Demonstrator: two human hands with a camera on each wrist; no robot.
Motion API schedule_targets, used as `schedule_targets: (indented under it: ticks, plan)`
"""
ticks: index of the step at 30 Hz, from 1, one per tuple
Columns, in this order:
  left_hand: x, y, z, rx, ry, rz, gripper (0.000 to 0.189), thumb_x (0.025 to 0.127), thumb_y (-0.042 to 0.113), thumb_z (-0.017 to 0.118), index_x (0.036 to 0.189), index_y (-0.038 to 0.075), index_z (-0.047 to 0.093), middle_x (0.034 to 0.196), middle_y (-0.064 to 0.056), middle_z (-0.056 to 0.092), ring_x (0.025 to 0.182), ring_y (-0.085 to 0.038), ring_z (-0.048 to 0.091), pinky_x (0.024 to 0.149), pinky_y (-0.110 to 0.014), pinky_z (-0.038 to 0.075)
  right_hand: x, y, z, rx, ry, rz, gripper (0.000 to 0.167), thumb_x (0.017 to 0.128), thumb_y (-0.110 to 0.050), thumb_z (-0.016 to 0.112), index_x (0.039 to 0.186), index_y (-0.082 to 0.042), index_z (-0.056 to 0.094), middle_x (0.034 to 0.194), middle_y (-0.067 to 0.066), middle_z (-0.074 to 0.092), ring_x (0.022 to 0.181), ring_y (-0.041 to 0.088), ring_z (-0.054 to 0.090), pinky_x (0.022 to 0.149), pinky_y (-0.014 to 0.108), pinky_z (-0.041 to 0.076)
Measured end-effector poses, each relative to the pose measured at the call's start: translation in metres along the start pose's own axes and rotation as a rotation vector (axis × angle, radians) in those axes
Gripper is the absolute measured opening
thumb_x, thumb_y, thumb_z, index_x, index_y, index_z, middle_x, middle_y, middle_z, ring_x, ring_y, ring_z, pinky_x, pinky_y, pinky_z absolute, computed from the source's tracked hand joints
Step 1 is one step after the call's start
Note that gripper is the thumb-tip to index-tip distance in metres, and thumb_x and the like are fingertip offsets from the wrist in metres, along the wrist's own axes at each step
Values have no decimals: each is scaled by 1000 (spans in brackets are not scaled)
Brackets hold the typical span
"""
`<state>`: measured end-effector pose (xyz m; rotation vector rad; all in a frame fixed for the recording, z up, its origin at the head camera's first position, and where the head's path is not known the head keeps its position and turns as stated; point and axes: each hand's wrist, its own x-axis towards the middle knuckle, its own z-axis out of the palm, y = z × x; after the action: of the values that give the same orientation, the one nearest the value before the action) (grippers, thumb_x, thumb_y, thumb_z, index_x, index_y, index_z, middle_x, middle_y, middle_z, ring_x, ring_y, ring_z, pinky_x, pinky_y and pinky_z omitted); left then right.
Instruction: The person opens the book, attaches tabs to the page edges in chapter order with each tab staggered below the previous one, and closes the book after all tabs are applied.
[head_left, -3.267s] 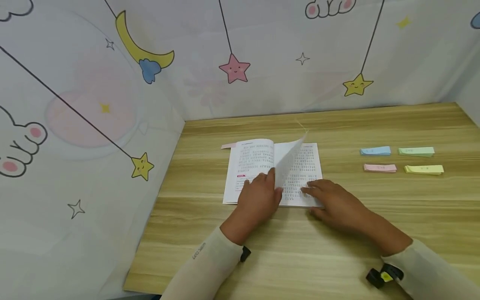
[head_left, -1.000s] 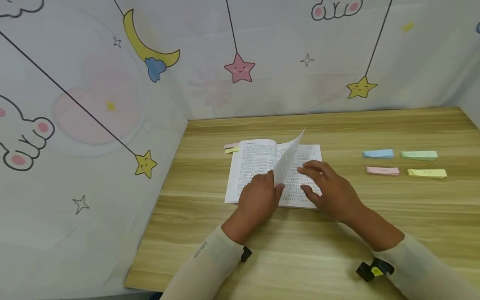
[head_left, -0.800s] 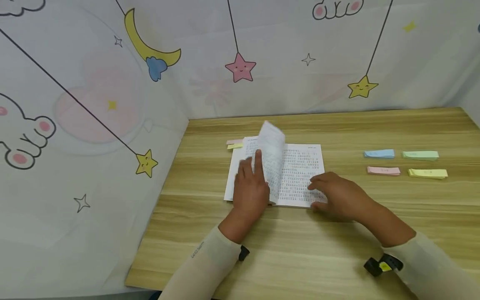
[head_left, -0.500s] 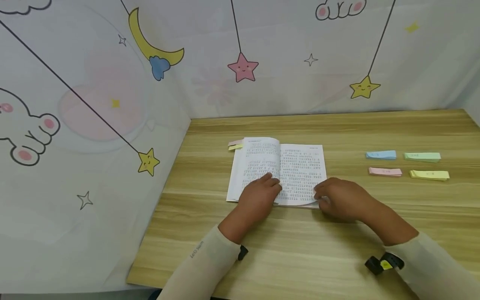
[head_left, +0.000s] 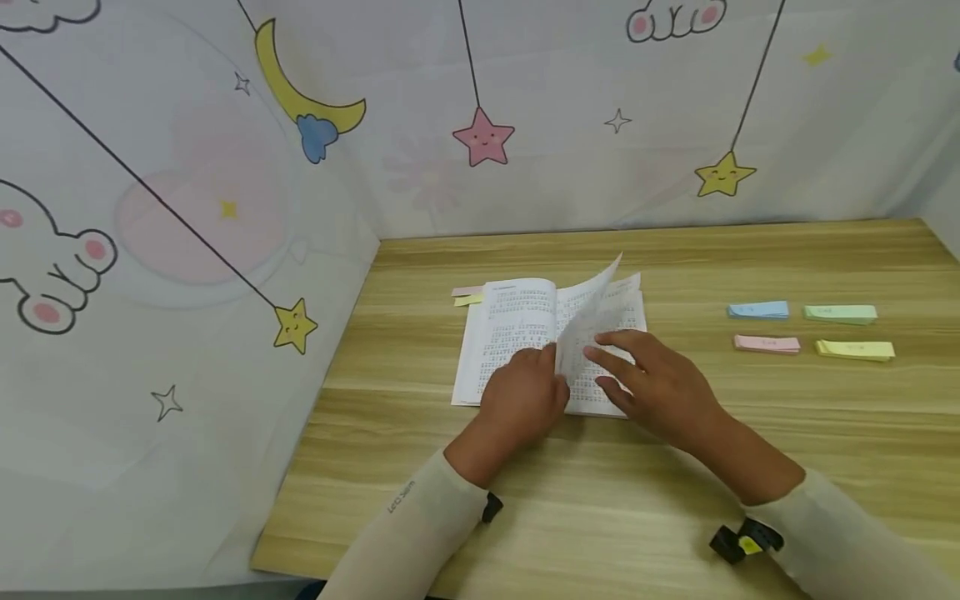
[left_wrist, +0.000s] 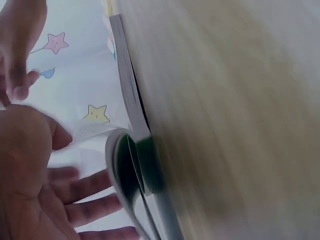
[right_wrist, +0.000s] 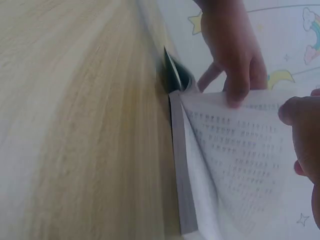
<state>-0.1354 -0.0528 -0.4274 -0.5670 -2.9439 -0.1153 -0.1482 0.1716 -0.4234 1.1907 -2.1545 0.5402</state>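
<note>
A book with printed pages lies open on the table. One page stands lifted from its right half, leaning left, with another sheet partly raised behind it. My left hand rests at the book's spine and pinches the lower part of the lifted page; its thumb lies on the page in the right wrist view, while its other fingers reach out beside the curved left-hand pages in the left wrist view. My right hand hovers over the right half, fingers spread and slightly bent, near the lifted page.
Pink and yellow paper strips stick out of the book's upper left edge. To the right lie bundles of strips: blue, green, pink and yellow. A printed curtain bounds the wooden table behind.
A yellow strip has appeared below the pink one at the book's left edge. A page was turned to the left and flattened; now another page is lifted, and my right hand has moved up and left.
</note>
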Motion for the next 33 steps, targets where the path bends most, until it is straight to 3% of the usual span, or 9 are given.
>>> schedule_targets:
  ticks: [3,6,10,14,20,22,25,29,33]
  plan:
    - [-1,-5,1,-38,130,-54,69,95,17,64,155,0,34,97,-10,68,72,-20,64,46,-33,48,-8,2,-2,50,-186,170,27,91,-21,78,112,-7,71,111,7,67,102,27,64,77,42,56]
    - [0,-9,1,-49,181,-83,87,91,9,68,163,11,18,120,-19,61,86,-27,66,51,-34,51,-18,7,-5,73,-442,321,33,80,-25,88,105,-9,74,107,3,69,103,25,64,81,43,55]
    - [0,-11,1,-32,145,-57,69,90,6,70,153,23,48,149,-28,39,124,-40,55,73,-42,58,-25,15,-8,111,-627,375,30,82,-25,87,106,-9,77,113,6,70,107,30,64,86,48,54]
    - [0,-10,0,-58,64,-49,35,96,27,70,129,18,71,154,-26,37,135,-41,47,90,-47,55,-22,17,-10,121,-583,376,13,86,-13,79,99,-12,77,103,2,71,98,24,67,80,45,55]
    - [-1,-5,2,-103,-20,-68,84,80,73,72,141,18,56,149,-28,41,134,-39,47,96,-52,50,-6,10,-3,-6,-207,138,21,80,-7,81,101,-8,79,115,6,69,111,29,61,85,42,55]
    - [-1,-4,2,-101,-14,-71,90,77,74,74,142,18,51,143,-28,45,130,-38,50,92,-53,51,0,5,1,-14,-105,42,25,81,-6,80,105,-9,79,123,10,66,116,32,59,88,43,55]
    - [-1,-3,2,-74,29,-79,82,83,63,77,141,13,48,124,-25,58,114,-35,61,84,-51,53,6,-2,6,0,-17,-28,29,85,-6,75,113,-11,77,129,14,62,117,35,59,88,42,55]
    - [-2,-5,2,-46,132,-81,72,92,36,76,146,4,42,98,-17,66,84,-29,67,66,-44,56,3,-5,4,23,-50,72,29,83,-10,79,110,-7,71,119,12,64,109,32,63,81,42,56]
    - [-3,-8,2,-66,185,-59,88,92,19,74,159,7,18,96,-19,65,74,-28,65,58,-41,55,-9,3,-5,49,-375,280,34,77,-21,89,104,-8,73,110,6,68,104,29,64,84,46,55]
